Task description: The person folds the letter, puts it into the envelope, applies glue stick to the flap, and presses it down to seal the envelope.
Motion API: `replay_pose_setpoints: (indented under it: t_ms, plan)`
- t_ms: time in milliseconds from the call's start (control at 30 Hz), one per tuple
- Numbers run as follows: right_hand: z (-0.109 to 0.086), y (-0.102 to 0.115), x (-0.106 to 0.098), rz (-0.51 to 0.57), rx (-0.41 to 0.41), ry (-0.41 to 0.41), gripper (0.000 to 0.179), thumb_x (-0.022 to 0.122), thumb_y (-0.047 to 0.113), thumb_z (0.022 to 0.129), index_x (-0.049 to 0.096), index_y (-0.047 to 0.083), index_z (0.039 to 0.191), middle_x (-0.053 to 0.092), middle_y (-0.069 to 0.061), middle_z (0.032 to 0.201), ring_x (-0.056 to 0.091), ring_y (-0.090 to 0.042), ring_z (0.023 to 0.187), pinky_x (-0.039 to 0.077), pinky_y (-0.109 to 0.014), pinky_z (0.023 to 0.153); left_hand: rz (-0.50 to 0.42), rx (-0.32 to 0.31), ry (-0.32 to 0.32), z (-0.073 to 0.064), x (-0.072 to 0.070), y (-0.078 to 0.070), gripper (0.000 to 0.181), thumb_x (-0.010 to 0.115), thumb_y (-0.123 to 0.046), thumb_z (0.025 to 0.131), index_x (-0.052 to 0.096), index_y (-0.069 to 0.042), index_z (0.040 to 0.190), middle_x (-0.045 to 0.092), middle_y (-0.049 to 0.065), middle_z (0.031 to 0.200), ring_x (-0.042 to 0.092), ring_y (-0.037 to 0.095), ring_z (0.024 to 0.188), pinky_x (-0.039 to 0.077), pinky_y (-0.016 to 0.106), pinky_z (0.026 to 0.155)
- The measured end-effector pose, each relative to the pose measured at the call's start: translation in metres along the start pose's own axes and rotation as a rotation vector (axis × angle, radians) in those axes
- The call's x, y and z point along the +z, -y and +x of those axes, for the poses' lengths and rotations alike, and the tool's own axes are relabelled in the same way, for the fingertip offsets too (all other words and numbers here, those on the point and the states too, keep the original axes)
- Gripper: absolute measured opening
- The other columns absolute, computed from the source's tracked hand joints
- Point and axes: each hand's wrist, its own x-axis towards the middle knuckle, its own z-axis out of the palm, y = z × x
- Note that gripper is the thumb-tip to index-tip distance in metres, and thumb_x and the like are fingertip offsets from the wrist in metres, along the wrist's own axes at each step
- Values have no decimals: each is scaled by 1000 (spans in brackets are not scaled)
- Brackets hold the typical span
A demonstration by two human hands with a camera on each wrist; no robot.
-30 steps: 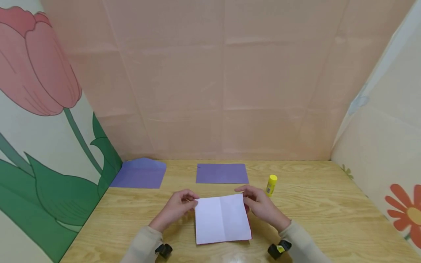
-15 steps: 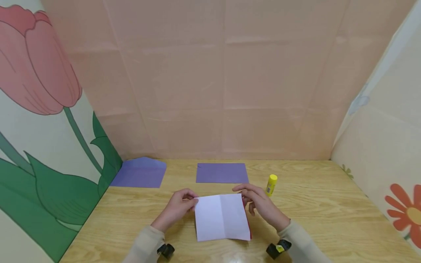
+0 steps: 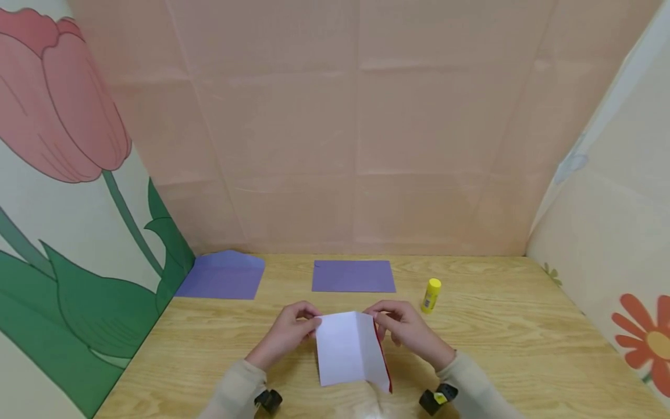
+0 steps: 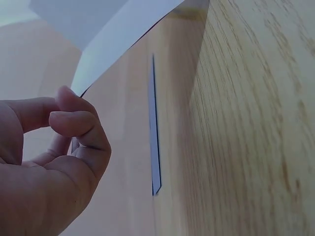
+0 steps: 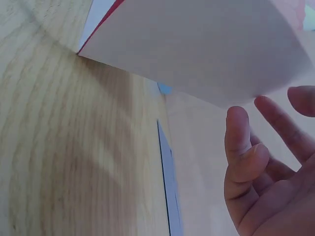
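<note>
A folded white card (image 3: 340, 349) with a red edge along its right side is held up over the table in the head view. Its right panel is bent at the centre crease. At its upper left corner my left hand (image 3: 290, 333) pinches the paper, other fingers curled in the left wrist view (image 4: 64, 142). My right hand (image 3: 410, 333) holds the upper right corner between thumb and forefinger. The right wrist view shows the card's pale back (image 5: 182, 44) above that hand (image 5: 270, 172), the remaining fingers loosely bent.
A purple envelope (image 3: 353, 276) lies behind the card. Another purple envelope (image 3: 222, 282), its flap raised, lies at the back left. An upright yellow glue stick (image 3: 431, 295) stands right of centre on the wooden table (image 3: 513, 326). Printed cloth walls surround the tabletop.
My right hand has moved left and swung the card's right panel inward, so the crease is sharper. The left hand has shifted slightly right, still pinching the corner.
</note>
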Motion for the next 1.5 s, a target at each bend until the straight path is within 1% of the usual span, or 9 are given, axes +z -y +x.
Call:
replay_pose_setpoints:
  t_ms: [133, 300, 467, 633, 800, 967, 1167, 1333, 1500]
  plan:
    - [0, -1, 5, 2, 40, 5, 26, 61, 19, 100, 68, 0, 118, 68, -23, 101, 60, -12, 60, 36, -18, 41, -2, 14, 15, -1, 2, 0, 11, 64, -8, 97, 63, 3, 101, 58, 6, 76, 53, 17, 64, 41, 26, 54]
    - [0, -2, 9, -14, 82, 0, 23, 66, 19, 97, 71, 5, 115, 65, -19, 124, 64, -23, 67, 39, -17, 44, -22, 21, 28, 0, 6, 0, 11, 64, -7, 97, 63, 3, 100, 57, 5, 77, 53, 16, 64, 41, 24, 53]
    - [1, -1, 14, -60, 69, -6, 20, 68, 17, 95, 71, 6, 112, 68, -15, 114, 58, -15, 64, 44, -20, 50, -27, 39, 45, 2, 11, -5, 12, 61, -7, 98, 63, 4, 102, 60, 7, 79, 57, 17, 65, 43, 23, 53]
    - [3, 0, 16, -143, 42, -52, 15, 70, 11, 93, 74, 9, 107, 70, -10, 103, 51, -6, 59, 42, -21, 49, -52, 18, 66, 2, 14, -9, 25, 55, -18, 103, 65, 5, 108, 64, 8, 86, 62, 16, 66, 45, 23, 53]
    - [5, -2, 19, -201, 46, -110, 12, 71, 6, 90, 74, 10, 100, 70, -6, 92, 51, -7, 59, 41, -20, 49, 10, 31, 64, 2, 16, -7, 20, 65, -17, 98, 69, 1, 104, 66, 6, 84, 61, 17, 65, 45, 27, 53]
    - [7, -5, 21, -144, 71, -183, 21, 75, 5, 88, 63, 3, 104, 68, -7, 85, 53, -11, 61, 45, -21, 51, 13, 35, 50, 3, 16, -4, 13, 64, -11, 98, 69, 1, 101, 66, 5, 81, 63, 21, 66, 45, 27, 53]
    - [8, -5, 21, -199, 112, -205, 9, 73, 12, 91, 73, 10, 100, 69, -2, 85, 54, -12, 63, 44, -22, 52, 8, 40, 21, 2, 14, -4, 14, 63, -10, 98, 70, 1, 101, 66, 7, 82, 66, 28, 70, 47, 29, 54]
    - [10, 0, 22, -218, 96, -216, 5, 73, 17, 92, 74, 13, 95, 69, 0, 87, 55, -13, 68, 45, -23, 56, 82, 72, 35, 3, 13, -6, 14, 68, -16, 96, 74, -3, 98, 69, 7, 86, 65, 31, 71, 51, 33, 57]
    - [12, 0, 23, -245, 46, -205, 5, 73, 17, 92, 76, 12, 92, 71, -1, 90, 54, -12, 68, 44, -22, 57, 188, 106, 98, 3, 14, -5, 15, 68, -20, 96, 77, -9, 95, 71, 3, 89, 64, 29, 76, 55, 37, 65]
